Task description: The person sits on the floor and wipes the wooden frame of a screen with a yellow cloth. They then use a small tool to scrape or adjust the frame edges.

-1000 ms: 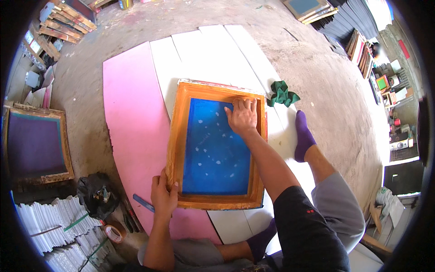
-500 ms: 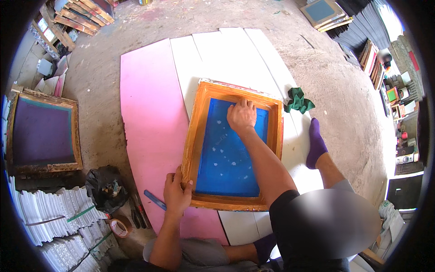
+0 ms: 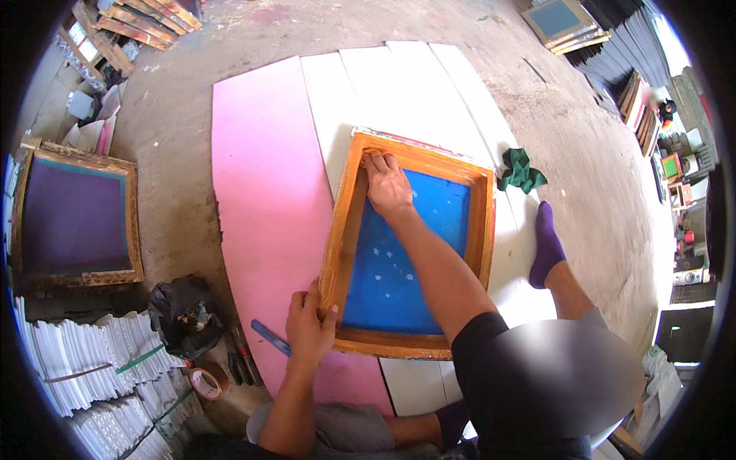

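Note:
A wooden screen-printing frame (image 3: 484, 230) lies over the boards with its deep sides up. Its blue mesh (image 3: 383, 299) carries small pale spots. My left hand (image 3: 310, 326) grips the near left side of the frame, thumb on the wood and fingers round the outer edge. Inside the far left corner, my right hand (image 3: 389, 188) presses down with curled fingers. Whatever is under those fingertips is too hidden to name. A crumpled dark green cloth (image 3: 521, 170) rests just right of the frame. A blue strip-like tool (image 3: 271, 337) lies by my left wrist.
Pink board (image 3: 261, 176) and white boards (image 3: 418, 92) cover the floor beneath the frame. To the left are a purple-meshed frame (image 3: 73, 215), a black plastic bag (image 3: 184, 318), a tape roll (image 3: 208, 381) and bundled white stacks (image 3: 84, 364). My purple-socked foot (image 3: 544, 245) is at the right.
My right hand has slid left across the mesh, from the far side's middle to the far left corner. My left hand keeps its hold. The whole view has shifted slightly.

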Demonstrator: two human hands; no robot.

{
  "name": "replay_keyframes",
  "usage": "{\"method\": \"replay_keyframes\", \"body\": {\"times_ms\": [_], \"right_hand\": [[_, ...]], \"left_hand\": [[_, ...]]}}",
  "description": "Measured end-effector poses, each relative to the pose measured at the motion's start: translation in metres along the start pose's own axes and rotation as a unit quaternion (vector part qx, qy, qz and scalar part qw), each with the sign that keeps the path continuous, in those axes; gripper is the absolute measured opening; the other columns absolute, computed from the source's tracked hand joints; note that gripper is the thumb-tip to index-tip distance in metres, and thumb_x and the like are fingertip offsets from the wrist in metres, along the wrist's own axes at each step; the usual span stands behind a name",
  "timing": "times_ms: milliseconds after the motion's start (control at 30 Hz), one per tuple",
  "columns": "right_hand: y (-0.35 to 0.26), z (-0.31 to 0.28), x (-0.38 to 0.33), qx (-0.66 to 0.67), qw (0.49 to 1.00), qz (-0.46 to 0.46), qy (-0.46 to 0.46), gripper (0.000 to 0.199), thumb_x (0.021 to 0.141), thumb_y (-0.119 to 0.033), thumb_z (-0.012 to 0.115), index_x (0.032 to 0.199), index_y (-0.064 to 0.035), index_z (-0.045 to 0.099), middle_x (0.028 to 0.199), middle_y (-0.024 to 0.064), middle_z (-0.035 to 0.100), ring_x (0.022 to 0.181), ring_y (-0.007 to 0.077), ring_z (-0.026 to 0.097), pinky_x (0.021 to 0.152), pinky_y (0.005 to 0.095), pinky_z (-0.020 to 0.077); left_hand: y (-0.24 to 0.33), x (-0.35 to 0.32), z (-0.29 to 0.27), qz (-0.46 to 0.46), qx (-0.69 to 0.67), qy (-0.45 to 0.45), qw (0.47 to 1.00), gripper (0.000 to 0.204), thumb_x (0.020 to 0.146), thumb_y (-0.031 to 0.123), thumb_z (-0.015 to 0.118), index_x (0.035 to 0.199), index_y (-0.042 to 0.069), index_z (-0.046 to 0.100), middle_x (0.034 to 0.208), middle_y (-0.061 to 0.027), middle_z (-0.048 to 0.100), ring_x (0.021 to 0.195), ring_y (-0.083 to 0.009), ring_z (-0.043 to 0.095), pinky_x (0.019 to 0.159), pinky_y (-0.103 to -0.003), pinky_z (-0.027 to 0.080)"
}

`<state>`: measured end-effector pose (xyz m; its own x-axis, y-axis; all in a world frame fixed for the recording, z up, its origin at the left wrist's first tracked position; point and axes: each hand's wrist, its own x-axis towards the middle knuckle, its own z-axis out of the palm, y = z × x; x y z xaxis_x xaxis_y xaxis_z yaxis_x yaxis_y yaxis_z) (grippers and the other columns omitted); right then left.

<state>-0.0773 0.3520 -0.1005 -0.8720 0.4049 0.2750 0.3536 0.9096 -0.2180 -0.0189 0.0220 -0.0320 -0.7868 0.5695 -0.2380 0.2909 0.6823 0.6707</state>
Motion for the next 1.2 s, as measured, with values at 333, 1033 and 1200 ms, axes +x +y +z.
{"method": "replay_keyframes", "body": {"times_ms": [333, 1033, 1200], "right_hand": [[0.047, -0.076, -0.037, -0.139, 0.97, 0.124, -0.158, 0.047, 0.111, -0.039, 0.041, 0.139, -0.006, 0.059, 0.144, 0.011, 0.057, 0.144, 0.0348, 0.044, 0.123, 0.0547, 0.0312], [0.095, -0.09, -0.122, -0.321, 0.919, 0.198, -0.115, 0.072, 0.109, -0.051, 0.037, 0.14, 0.0106, 0.057, 0.14, 0.0203, 0.061, 0.141, 0.0355, 0.044, 0.129, 0.0585, 0.0111], [0.055, -0.106, -0.16, -0.259, 0.934, 0.202, -0.142, 0.07, 0.109, -0.05, 0.038, 0.132, 0.012, 0.061, 0.132, 0.0227, 0.064, 0.132, 0.0364, 0.05, 0.128, 0.0589, 0.0169]], "left_hand": [[-0.001, -0.001, -0.001, -0.005, -0.019, 0.002, 1.0, 0.065, 0.091, 0.02, 0.074, 0.152, 0.009, 0.054, 0.117, -0.0186, 0.058, 0.108, -0.0381, 0.062, 0.092, -0.045, 0.053], [-0.002, -0.003, 0.008, 0.017, 0.037, 0.036, 0.999, 0.062, 0.093, 0.024, 0.073, 0.15, 0.014, 0.055, 0.116, -0.0177, 0.06, 0.109, -0.0402, 0.062, 0.09, -0.049, 0.054], [-0.005, -0.002, 0.009, 0.0, 0.007, 0.029, 1.0, 0.062, 0.093, 0.024, 0.073, 0.151, 0.015, 0.055, 0.115, -0.0184, 0.06, 0.109, -0.0398, 0.062, 0.091, -0.05, 0.054]]}}
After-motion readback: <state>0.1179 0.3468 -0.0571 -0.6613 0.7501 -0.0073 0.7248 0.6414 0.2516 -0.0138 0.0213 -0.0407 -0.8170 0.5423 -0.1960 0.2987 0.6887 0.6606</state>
